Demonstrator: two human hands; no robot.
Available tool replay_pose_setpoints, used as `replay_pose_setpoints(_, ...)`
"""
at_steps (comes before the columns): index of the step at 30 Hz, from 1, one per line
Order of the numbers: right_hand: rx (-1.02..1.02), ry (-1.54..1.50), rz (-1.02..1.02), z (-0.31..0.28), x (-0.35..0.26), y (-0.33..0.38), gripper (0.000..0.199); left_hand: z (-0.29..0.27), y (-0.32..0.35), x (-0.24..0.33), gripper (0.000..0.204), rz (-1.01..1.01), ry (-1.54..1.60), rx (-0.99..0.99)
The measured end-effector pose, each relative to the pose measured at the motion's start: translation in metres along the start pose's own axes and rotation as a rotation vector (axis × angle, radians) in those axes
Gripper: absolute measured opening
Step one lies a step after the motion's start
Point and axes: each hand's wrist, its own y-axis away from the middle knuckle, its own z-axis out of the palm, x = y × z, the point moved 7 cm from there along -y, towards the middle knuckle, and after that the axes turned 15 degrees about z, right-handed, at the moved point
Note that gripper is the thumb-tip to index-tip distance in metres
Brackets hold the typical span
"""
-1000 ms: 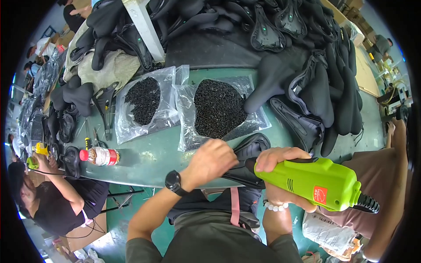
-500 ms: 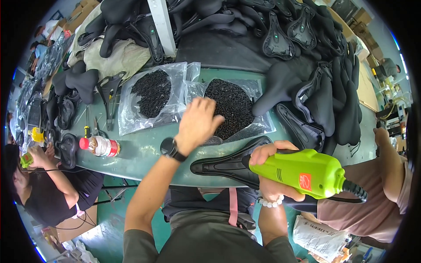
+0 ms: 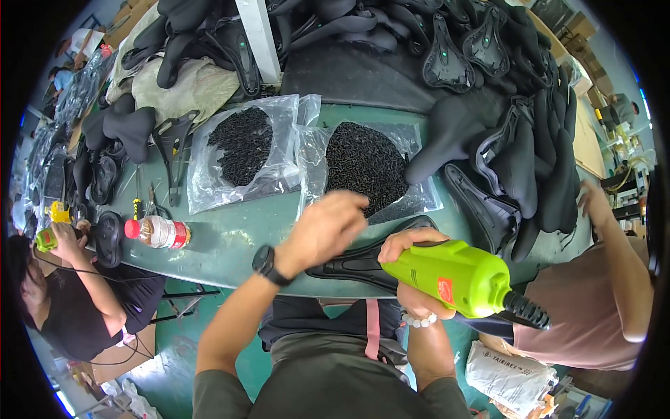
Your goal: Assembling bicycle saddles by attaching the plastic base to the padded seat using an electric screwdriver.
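Note:
My right hand (image 3: 412,279) is wrapped round a lime-green electric screwdriver (image 3: 460,276), whose black cord leaves its rear end. The tool's front end points left, toward a black bicycle saddle (image 3: 352,269) lying underside up at the table's near edge. Over the saddle's far side is my left hand (image 3: 326,227), its fingers drawn together; whatever they pinch is too small or hidden to tell. Just beyond that hand, a heap of small black screws (image 3: 366,164) lies on a clear plastic bag (image 3: 310,164). Another heap of black screws (image 3: 244,143) sits to its left.
Black saddles (image 3: 509,153) pile up along the right and back. A red-capped bottle (image 3: 159,232) lies on the green table (image 3: 230,251) at left, near pliers (image 3: 159,204). A white post (image 3: 259,42) rises at the back. Co-workers sit on both sides, one holding a green tool (image 3: 47,239).
My left hand has drawn back from the screw heap toward the saddle, its fingers now closer together. The electric screwdriver in my right hand has shifted a little left.

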Motion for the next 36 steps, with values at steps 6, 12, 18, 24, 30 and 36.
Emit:
replay_pose_setpoints(6, 0.101, 0.267, 0.251, -0.002, 0.006, -0.008, 0.109, 0.041, 0.039, 0.038, 0.016, -0.231, 0.125, -0.248)
replay_pose_setpoints(12, 0.020, 0.128, 0.019, 0.007, 0.007, 0.000, 0.048, 0.045, 0.040, 0.040, 0.018, -0.281, 0.056, -0.228)
replay_pose_setpoints(18, -0.047, -0.066, -0.034, 0.010, -0.011, 0.006, 0.053, 0.043, 0.028, 0.049, 0.017, -0.150, -0.133, -0.091)
replay_pose_setpoints(24, 0.162, 0.243, 0.051, 0.005, -0.015, 0.016, 0.129, 0.039, 0.025, 0.074, 0.034, 0.183, -0.343, -0.225)
replay_pose_setpoints(30, 0.172, 0.061, 0.122, -0.003, -0.009, 0.030, 0.129, 0.036, 0.043, 0.067, 0.050, -0.038, -0.111, -0.324)
replay_pose_setpoints(36, 0.032, -0.082, 0.059, 0.003, -0.003, 0.029, 0.076, 0.049, 0.055, 0.065, 0.051, 0.046, -0.281, -0.411)
